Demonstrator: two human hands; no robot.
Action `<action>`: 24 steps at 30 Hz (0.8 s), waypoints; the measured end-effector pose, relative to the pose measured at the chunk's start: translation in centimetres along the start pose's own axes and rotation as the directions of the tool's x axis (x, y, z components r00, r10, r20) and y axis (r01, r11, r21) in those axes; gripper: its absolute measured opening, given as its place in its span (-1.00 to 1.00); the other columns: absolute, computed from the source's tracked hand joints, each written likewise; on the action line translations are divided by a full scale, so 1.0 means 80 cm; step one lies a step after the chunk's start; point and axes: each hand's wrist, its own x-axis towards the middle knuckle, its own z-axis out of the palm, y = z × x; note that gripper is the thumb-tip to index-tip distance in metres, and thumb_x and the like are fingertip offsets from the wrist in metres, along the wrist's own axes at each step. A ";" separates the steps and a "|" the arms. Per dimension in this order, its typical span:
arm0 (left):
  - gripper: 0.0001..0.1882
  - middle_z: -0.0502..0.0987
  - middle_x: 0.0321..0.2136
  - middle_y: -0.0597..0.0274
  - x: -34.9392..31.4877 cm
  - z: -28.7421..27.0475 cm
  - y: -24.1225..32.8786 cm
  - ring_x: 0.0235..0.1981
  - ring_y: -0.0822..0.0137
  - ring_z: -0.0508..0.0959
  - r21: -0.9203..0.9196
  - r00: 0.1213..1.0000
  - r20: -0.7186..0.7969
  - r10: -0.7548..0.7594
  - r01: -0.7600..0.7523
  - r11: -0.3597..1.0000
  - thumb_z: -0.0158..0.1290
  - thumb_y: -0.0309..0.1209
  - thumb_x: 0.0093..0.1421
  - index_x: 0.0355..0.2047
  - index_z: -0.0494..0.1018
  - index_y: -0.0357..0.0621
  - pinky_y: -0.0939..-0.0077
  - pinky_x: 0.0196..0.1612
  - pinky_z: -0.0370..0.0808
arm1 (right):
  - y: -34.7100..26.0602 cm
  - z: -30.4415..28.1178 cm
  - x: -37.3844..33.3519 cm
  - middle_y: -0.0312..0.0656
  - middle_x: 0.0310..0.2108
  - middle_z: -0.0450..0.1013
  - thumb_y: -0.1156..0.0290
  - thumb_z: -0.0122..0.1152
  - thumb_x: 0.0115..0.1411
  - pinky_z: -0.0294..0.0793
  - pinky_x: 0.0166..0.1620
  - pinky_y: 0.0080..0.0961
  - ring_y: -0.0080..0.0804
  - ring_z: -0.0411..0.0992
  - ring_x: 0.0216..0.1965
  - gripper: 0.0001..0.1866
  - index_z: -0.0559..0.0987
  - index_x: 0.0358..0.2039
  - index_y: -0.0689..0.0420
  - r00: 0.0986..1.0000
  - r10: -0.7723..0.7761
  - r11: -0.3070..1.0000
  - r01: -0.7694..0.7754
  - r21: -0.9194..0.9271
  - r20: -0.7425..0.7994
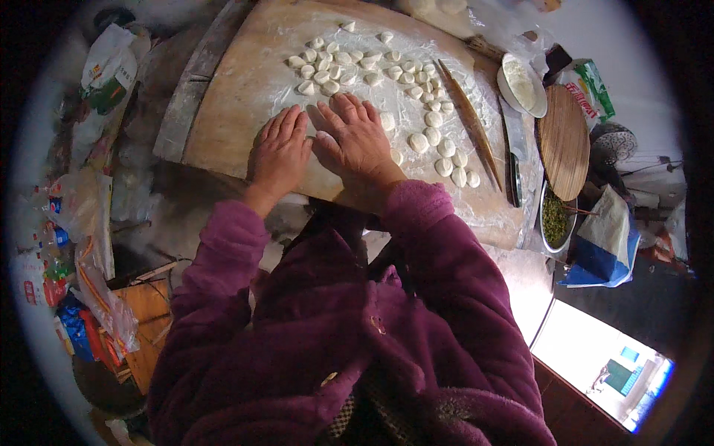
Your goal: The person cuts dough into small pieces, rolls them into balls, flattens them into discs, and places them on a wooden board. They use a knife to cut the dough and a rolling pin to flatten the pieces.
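Note:
Both my hands lie palm down near the close edge of a floured wooden board [230, 111]. The fingers of my left hand [280, 152] are stretched forward. Just to its right, my right hand [355, 140] rests with its fingers extended and thumb toward the left hand. Whatever lies under the palms is hidden. Beyond the fingertips are many small cut dough pieces [321, 76]. Right of my right hand sit several flattened dough rounds [445, 148], one partly tucked beside its wrist. A slim tapered rolling pin [470, 119] lies slanted to their right.
A knife [515, 141] with a black handle lies along the board's right side. Beyond it are a white bowl of flour [520, 85], a round slatted wooden lid [563, 141] and a bowl of chopped green filling [555, 219]. Plastic bags [111, 70] hang at far left.

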 end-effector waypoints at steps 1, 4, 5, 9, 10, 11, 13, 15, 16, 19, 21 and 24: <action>-0.50 0.28 0.21 0.04 0.001 0.002 0.000 0.25 0.08 0.25 0.017 1.000 0.021 0.010 -0.011 1.000 0.00 -0.37 0.20 0.15 0.31 -0.29 0.19 0.29 0.15 | 0.001 0.002 0.002 0.06 0.20 0.24 0.01 -0.07 0.25 0.03 0.29 0.00 0.06 0.13 0.27 -0.42 0.36 0.21 0.02 1.000 0.026 0.999 -0.026 0.021 -0.007; -0.53 0.33 0.16 -0.05 0.005 0.007 0.003 0.22 0.05 0.29 0.030 0.998 -0.014 0.057 -0.057 0.998 0.01 -0.35 0.19 0.08 0.37 -0.33 0.17 0.29 0.16 | 0.003 0.008 -0.001 0.03 0.19 0.26 0.03 -0.02 0.22 0.04 0.29 0.01 0.03 0.14 0.27 -0.42 0.36 0.21 -0.03 0.999 -0.018 0.999 0.020 0.047 -0.027; -0.54 0.34 0.16 -0.06 0.006 0.008 0.008 0.22 0.04 0.29 0.032 0.998 -0.001 0.065 -0.065 0.997 0.01 -0.36 0.19 0.07 0.37 -0.34 0.17 0.29 0.16 | 0.005 0.007 -0.006 0.02 0.19 0.26 0.04 -0.02 0.23 0.04 0.29 0.00 0.01 0.14 0.27 -0.43 0.35 0.22 -0.04 0.999 -0.044 0.998 0.045 0.041 -0.020; -0.56 0.35 0.14 -0.08 0.005 0.021 0.046 0.21 0.03 0.30 -0.063 0.993 0.003 0.118 -0.118 0.991 0.02 -0.40 0.16 0.03 0.40 -0.38 0.16 0.28 0.19 | 0.021 -0.013 -0.045 -0.03 0.19 0.26 0.11 0.00 0.24 0.06 0.28 -0.01 -0.03 0.16 0.27 -0.46 0.33 0.23 -0.10 0.995 -0.100 0.994 0.101 -0.049 0.016; -0.57 0.35 0.14 -0.07 0.004 0.025 0.060 0.20 0.02 0.30 -0.097 0.987 -0.009 0.161 -0.161 0.982 0.02 -0.40 0.16 0.03 0.40 -0.36 0.16 0.27 0.21 | 0.030 -0.020 -0.050 -0.08 0.18 0.28 0.16 0.05 0.21 0.07 0.28 -0.01 -0.06 0.19 0.25 -0.49 0.37 0.19 -0.14 0.996 -0.066 0.993 0.060 -0.103 -0.060; -0.57 0.35 0.14 -0.06 0.006 0.030 0.073 0.20 0.02 0.31 -0.131 0.979 -0.021 0.204 -0.205 0.970 0.01 -0.41 0.16 0.03 0.40 -0.34 0.16 0.27 0.22 | 0.038 -0.025 -0.052 -0.10 0.14 0.32 0.17 0.08 0.18 0.10 0.26 0.00 -0.10 0.22 0.22 -0.54 0.45 0.11 -0.06 0.997 0.001 0.980 -0.017 -0.198 -0.077; -0.59 0.36 0.12 -0.05 0.012 0.037 0.089 0.18 0.00 0.33 -0.185 0.969 -0.070 0.237 -0.246 0.951 0.01 -0.42 0.17 0.03 0.41 -0.30 0.16 0.25 0.24 | 0.064 -0.044 -0.055 -0.07 0.08 0.36 0.19 0.11 0.17 0.23 0.19 -0.06 -0.08 0.29 0.14 -0.56 0.49 0.06 0.04 0.986 -0.049 0.971 0.010 -0.238 -0.159; -0.59 0.37 0.10 -0.03 0.022 0.038 0.089 0.15 -0.02 0.35 -0.219 0.963 -0.144 0.226 -0.254 0.942 0.01 -0.42 0.17 0.04 0.41 -0.25 0.16 0.22 0.27 | 0.084 -0.048 -0.039 -0.02 0.04 0.37 0.31 0.12 0.15 0.32 0.11 -0.11 -0.02 0.33 0.06 -0.56 0.46 0.07 0.10 0.980 0.113 0.993 -0.119 -0.027 -0.165; -0.62 0.41 0.03 -0.03 0.032 0.035 0.079 0.03 -0.06 0.43 -0.307 0.970 -0.205 0.131 -0.190 0.932 0.02 -0.42 0.18 0.02 0.42 -0.23 0.12 0.09 0.38 | 0.091 -0.046 -0.026 0.00 0.03 0.38 0.37 0.13 0.15 0.36 0.06 -0.13 0.01 0.36 0.02 -0.56 0.45 0.07 0.13 0.961 0.252 0.967 -0.244 0.075 -0.117; -0.67 0.46 -0.03 0.05 0.064 0.020 0.031 -0.05 -0.04 0.47 -0.140 0.942 -0.325 -0.080 0.035 0.989 0.05 -0.38 0.18 -0.04 0.46 -0.16 0.12 -0.01 0.44 | 0.098 -0.025 0.020 0.03 0.00 0.39 0.40 0.13 0.14 0.44 -0.03 -0.17 0.03 0.39 -0.04 -0.58 0.46 0.04 0.14 0.980 0.099 0.995 -0.101 -0.006 -0.172; -0.71 0.49 -0.07 0.11 0.083 0.010 0.002 -0.07 0.01 0.49 -0.047 0.964 -0.230 -0.129 0.121 0.991 0.07 -0.35 0.18 -0.08 0.48 -0.11 0.13 -0.06 0.46 | 0.096 -0.008 0.043 -0.02 -0.10 0.41 0.41 0.10 0.13 0.47 -0.08 -0.13 0.00 0.40 -0.08 -0.67 0.52 -0.05 0.05 0.985 0.146 0.982 -0.155 -0.106 -0.086; -0.75 0.51 -0.12 0.18 0.102 0.006 -0.019 -0.08 0.08 0.51 0.022 0.985 -0.099 -0.142 0.145 0.989 0.09 -0.31 0.18 -0.13 0.51 -0.06 0.15 -0.10 0.47 | 0.092 0.012 0.053 -0.07 -0.22 0.41 0.44 0.11 0.10 0.50 -0.13 -0.14 -0.01 0.40 -0.16 -0.77 0.58 -0.20 0.01 0.977 0.208 0.957 -0.213 -0.199 -0.047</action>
